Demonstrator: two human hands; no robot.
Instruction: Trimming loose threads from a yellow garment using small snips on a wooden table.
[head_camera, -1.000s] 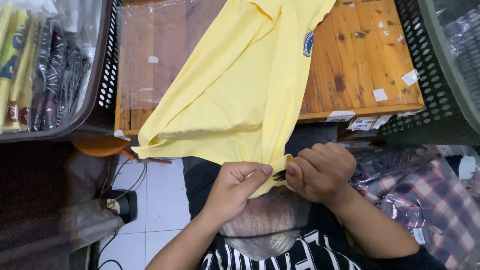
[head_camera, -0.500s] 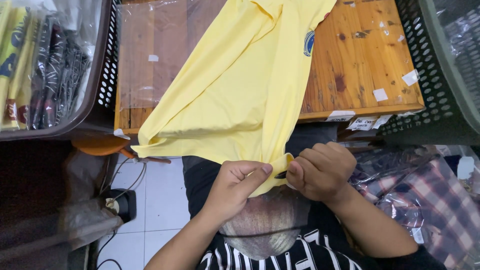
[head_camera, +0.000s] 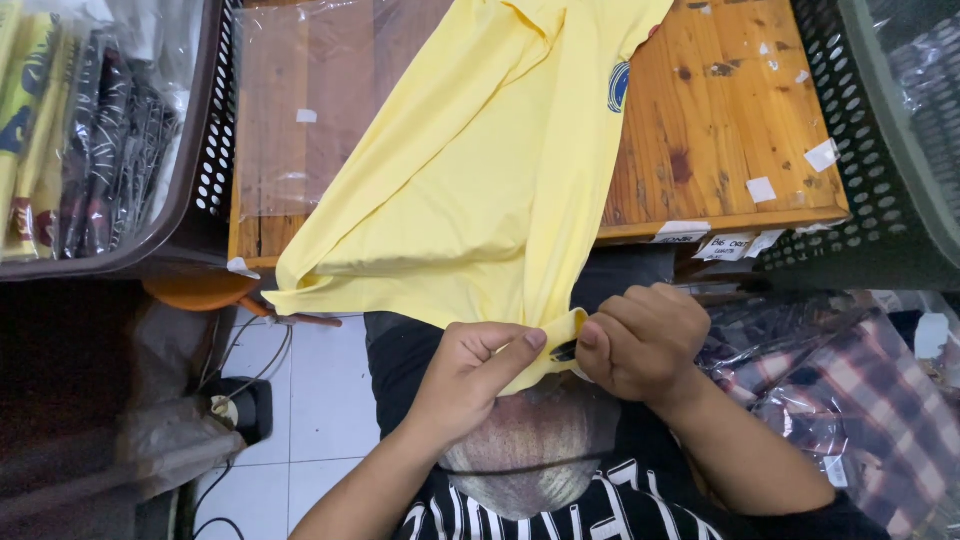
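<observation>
The yellow shirt (head_camera: 480, 170) drapes off the near edge of the wooden table (head_camera: 730, 150). The left hand (head_camera: 470, 375) pinches its hem shut; the right hand (head_camera: 645, 340), closed in a fist, grips a small dark tool (head_camera: 563, 351) at that hem. A slip there could nick the fabric or fingers.

Left hand (head_camera: 470, 375) pinching, right hand (head_camera: 640, 340) fisted, thumbs nearly meeting.

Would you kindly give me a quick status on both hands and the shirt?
Left hand pinching yellow shirt hem. Right hand closed on same hem, small dark tool at it. Shirt draped over wooden table edge. Nothing obstructing.
</observation>
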